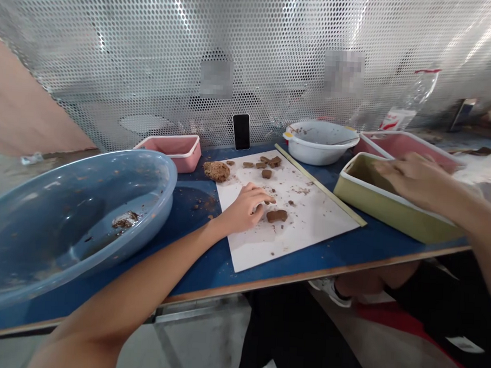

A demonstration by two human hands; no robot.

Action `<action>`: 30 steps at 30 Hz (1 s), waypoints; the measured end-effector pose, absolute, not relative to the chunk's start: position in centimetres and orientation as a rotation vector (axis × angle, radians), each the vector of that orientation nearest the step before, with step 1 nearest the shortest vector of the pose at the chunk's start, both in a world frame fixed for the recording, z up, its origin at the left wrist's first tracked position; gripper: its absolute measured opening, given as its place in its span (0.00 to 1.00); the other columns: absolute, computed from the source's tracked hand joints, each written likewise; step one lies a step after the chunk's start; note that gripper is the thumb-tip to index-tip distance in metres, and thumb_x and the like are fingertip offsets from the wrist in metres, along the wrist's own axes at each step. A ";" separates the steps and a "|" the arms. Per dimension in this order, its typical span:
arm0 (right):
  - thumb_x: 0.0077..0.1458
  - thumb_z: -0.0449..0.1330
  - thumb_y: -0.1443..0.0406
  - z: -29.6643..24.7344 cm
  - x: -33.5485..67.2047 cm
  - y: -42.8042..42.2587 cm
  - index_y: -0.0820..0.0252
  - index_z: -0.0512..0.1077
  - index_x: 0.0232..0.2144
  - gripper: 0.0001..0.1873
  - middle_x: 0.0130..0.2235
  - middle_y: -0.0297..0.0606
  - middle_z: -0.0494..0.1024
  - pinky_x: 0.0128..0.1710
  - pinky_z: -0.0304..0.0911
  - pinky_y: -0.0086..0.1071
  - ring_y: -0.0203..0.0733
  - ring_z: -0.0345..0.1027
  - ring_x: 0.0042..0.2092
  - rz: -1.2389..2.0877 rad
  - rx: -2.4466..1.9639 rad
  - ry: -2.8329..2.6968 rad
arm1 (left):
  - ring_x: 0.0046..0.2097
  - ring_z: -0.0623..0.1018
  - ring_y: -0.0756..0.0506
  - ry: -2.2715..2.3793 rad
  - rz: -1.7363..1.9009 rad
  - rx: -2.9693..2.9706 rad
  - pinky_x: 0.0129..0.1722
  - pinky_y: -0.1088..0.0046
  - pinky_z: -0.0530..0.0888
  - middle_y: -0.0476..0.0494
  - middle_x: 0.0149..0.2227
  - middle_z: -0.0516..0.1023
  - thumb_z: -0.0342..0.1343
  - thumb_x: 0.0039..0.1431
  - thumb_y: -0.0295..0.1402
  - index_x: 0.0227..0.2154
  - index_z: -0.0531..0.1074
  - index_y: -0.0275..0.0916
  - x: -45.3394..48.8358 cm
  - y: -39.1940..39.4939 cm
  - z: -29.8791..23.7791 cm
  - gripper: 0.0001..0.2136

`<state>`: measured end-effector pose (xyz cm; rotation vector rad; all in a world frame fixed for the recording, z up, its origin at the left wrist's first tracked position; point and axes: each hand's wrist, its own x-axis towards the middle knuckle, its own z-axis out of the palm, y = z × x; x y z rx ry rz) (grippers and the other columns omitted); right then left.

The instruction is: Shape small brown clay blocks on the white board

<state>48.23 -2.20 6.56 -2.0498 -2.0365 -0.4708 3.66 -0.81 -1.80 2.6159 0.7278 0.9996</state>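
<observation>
My left hand rests on the white board, palm down, its fingers loosely bent and the thumb apart, with nothing seen in them. Just right of it lies a brown, bone-shaped piece of what looks like clay, with crumbs around. My right hand, smeared by motion, is over the green bin; its fingers reach past the rim and I cannot see whether they hold anything. Farther back on the board are several small brown pieces, and a rough brown lump sits by its left edge.
A large blue basin fills the left. Behind stand a pink bin, a phone, a white basin, another pink bin and a plastic bottle. A yellowish strip lies along the board's right edge. Perforated metal rises behind.
</observation>
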 end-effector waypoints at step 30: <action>0.81 0.47 0.45 -0.3 34.0 -8.5 0.44 0.79 0.69 0.30 0.67 0.52 0.74 0.69 0.62 0.67 0.67 0.65 0.70 0.053 -1.317 -2.506 | 0.60 0.79 0.34 0.618 0.961 2.607 0.62 0.51 0.80 0.36 0.49 0.85 0.57 0.71 0.27 0.57 0.84 0.43 3.7 -1.6 -1.4 0.17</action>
